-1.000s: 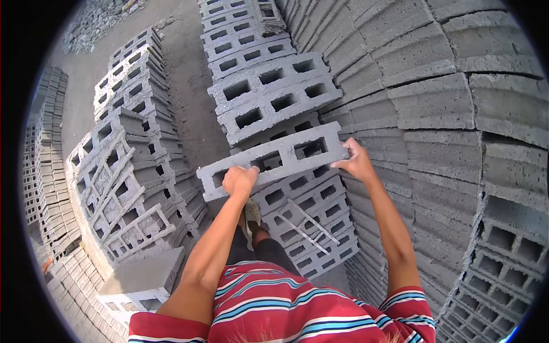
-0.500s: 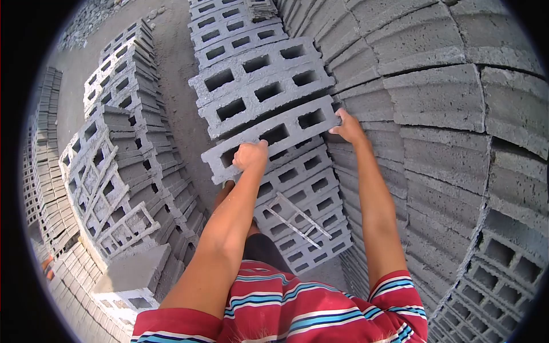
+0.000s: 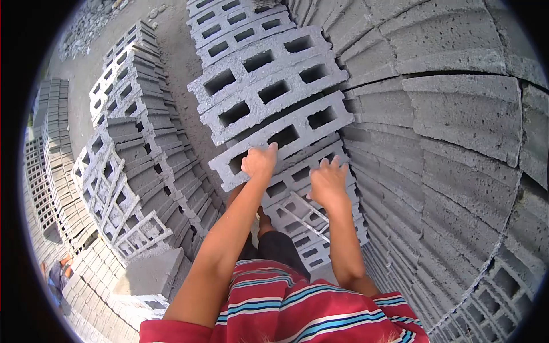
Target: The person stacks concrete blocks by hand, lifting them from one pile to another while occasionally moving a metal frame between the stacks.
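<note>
My left hand grips the near edge of a grey hollow concrete block, its fingers at the block's left and middle openings. This block lies across the top of the stack, just nearer than another row of blocks. Below and to the right of it, my right hand is off the block, fingers spread and holding nothing. Under my right hand are lower rows of hollow blocks, with a thin grey ladder-shaped frame lying on them.
A high wall of stacked blocks rises close on the right. Further stacks stand to the left beyond a strip of bare ground. At the far lower left, another person is partly visible.
My right hand has let go of the block's right end and moved left and nearer to my body. My left hand stays on the block. The view has shifted slightly.
</note>
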Available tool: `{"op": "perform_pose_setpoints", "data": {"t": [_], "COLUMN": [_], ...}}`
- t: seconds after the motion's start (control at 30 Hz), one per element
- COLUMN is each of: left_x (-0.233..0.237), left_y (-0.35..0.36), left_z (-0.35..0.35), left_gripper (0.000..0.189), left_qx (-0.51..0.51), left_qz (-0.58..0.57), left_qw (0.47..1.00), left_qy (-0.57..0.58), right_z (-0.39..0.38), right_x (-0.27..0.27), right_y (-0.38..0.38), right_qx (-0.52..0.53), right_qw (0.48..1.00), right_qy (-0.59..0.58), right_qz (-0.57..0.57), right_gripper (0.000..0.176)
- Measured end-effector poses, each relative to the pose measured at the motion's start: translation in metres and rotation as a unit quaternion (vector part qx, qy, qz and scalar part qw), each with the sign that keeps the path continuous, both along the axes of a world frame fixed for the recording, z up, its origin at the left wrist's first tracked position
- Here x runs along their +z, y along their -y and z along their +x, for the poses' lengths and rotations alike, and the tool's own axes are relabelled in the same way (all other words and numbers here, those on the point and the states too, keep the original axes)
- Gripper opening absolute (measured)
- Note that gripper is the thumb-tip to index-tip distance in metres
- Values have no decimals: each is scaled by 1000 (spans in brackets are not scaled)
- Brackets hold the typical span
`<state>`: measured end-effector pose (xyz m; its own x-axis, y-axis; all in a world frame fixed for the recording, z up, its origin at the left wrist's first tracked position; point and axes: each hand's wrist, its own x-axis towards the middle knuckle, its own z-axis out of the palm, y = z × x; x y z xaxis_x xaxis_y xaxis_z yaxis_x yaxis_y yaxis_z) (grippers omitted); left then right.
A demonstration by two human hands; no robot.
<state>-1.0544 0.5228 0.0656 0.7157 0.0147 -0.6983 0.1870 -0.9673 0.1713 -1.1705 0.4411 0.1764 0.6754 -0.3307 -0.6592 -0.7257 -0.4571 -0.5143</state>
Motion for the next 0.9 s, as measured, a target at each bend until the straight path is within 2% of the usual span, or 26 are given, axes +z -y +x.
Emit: {"op": "perform_pose_setpoints", "data": {"t": [0.03, 0.07, 0.1, 0.13, 0.17, 0.2, 0.23, 0.27, 0.33, 0.37, 0.4, 0.5, 0.63, 0.73, 0.77, 0.8, 0.83, 0.87, 0.9], "left_x": [6, 13, 22, 31, 44, 54, 62, 63, 60, 62, 38, 31, 25, 22, 20, 18, 21, 24, 23], "left_y": [-3, -9, -22, -30, -44, -56, -67, -79, -102, -106, -122, -132, -142, -144, -145, -146, -143, -139, -137], "left_z": [6, 10, 7, 9, 12, 12, 18, 25, 37, 44, 50, 65, 71, 72, 73, 72, 71, 70, 67], "left_gripper": [72, 73, 75, 77, 76, 71, 69, 65, 57, 54, 56, 59, 60, 62, 63, 72, 79, 86, 95], "left_qx": [-12, -30, -53, -76, -94, -99, -120, -137, -73, -55, -8, 93, 121, 177, 205, 223, 271, 318, 353], "left_qz": [-12, -45, -72, -107, -178, -210, -234, -236, -241, -227, -264, -294, -303, -317, -322, -308, -277, -246, -250], "left_qw": [998, 997, 993, 988, 976, 971, 964, 962, 967, 970, 960, 949, 945, 932, 924, 924, 918, 905, 879], "left_qy": [-57, -59, -73, -83, -86, -56, -40, -28, 32, 71, 89, 61, 19, -7, -12, -37, -87, -137, -203], "right_z": [0, 1, 0, -3, 3, 3, -7, 7, 10, 16, 20, 31, 40, 45, 48, 50, 46, 40, 35], "right_x": [21, 40, 55, 54, 33, 6, -10, 15, 34, 50, 64, 95, 106, 101, 90, 71, 38, -2, -40], "right_y": [15, 21, 15, 14, 15, 10, 4, -6, -8, -15, -19, -24, -25, -19, -15, -10, 1, 13, 21], "right_qx": [-41, -83, -158, -138, -96, -54, -269, -540, -473, -450, -431, -422, -412, -362, -320, -236, -119, 11, -46], "right_qw": [989, 955, 853, 726, 567, 381, 427, 381, 208, 257, 225, 192, 209, 362, 635, 830, 926, 908, 916], "right_qy": [88, 166, 335, 465, 525, 557, 503, 409, 376, 436, 436, 407, 406, 427, 457, 434, 355, 236, 214], "right_qz": [114, 231, 368, 487, 627, 736, 701, 629, 769, 736, 757, 787, 789, 745, 534, 260, -44, -345, -337], "right_gripper": [56, 59, 61, 54, 51, 48, 43, 39, 39, 42, 41, 35, 35, 32, 31, 32, 31, 30, 35]}}
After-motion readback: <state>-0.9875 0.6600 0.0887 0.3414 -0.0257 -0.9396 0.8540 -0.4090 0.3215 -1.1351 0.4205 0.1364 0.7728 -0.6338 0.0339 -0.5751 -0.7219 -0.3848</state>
